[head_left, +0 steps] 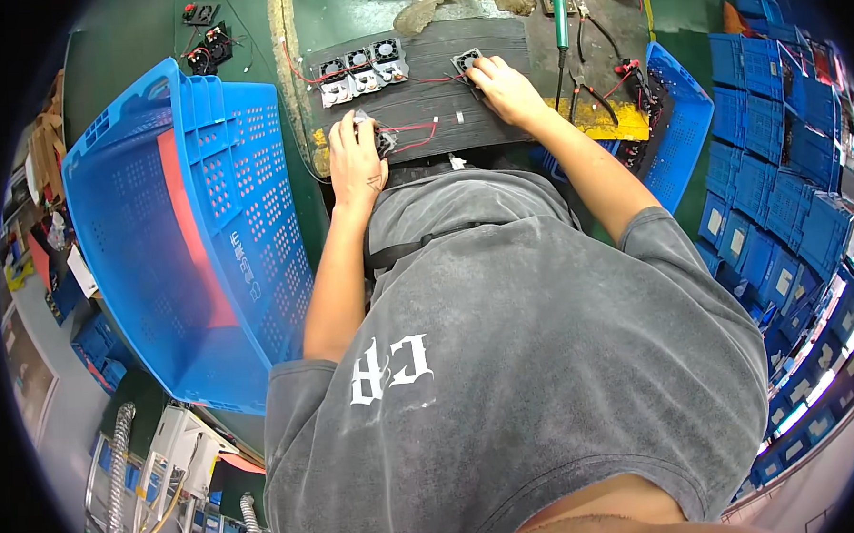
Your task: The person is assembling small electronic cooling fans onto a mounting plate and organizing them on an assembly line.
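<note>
At the near left of the dark mat point(420, 105), my left hand point(352, 163) is closed around a small black cooling fan point(383, 143), mostly hidden by the fingers. Red wires point(421, 133) with a white plug run from beside it across the mat. Farther right, the fingers of my right hand point(505, 92) grip another small fan point(467, 61) by its near right side. Between and beyond my hands lies a row of three fan units point(363, 71), black fans joined to silvery metal parts. A red wire stretches from this row toward the fan at my right hand.
A large blue crate point(239, 227) stands at my left; another blue crate point(678, 127) is at the right. A green-handled soldering iron point(560, 18) and pliers point(593, 97) lie right of the mat. Loose fans point(210, 49) sit at the far left. Stacked blue bins point(774, 137) fill the right side.
</note>
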`<action>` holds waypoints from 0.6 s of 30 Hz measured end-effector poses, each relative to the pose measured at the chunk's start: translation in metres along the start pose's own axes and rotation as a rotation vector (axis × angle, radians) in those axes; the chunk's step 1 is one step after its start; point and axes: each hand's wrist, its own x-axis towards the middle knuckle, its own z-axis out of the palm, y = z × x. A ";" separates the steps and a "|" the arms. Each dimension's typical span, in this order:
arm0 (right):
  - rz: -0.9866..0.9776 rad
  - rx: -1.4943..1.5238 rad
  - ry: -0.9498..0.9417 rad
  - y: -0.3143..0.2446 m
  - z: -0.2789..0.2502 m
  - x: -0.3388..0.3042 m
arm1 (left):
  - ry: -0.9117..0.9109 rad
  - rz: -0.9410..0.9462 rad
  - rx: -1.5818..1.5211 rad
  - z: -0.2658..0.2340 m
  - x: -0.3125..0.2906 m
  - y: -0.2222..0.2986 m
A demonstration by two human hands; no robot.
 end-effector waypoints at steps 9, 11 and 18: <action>0.146 0.221 -0.013 -0.003 -0.005 -0.016 | -0.076 0.145 -0.017 0.035 0.010 -0.016; 0.134 0.260 0.117 -0.011 -0.013 -0.018 | -0.117 0.141 -0.038 0.033 0.012 -0.016; 0.056 0.290 0.185 -0.048 -0.050 -0.004 | -0.021 0.147 -0.144 0.002 0.022 0.003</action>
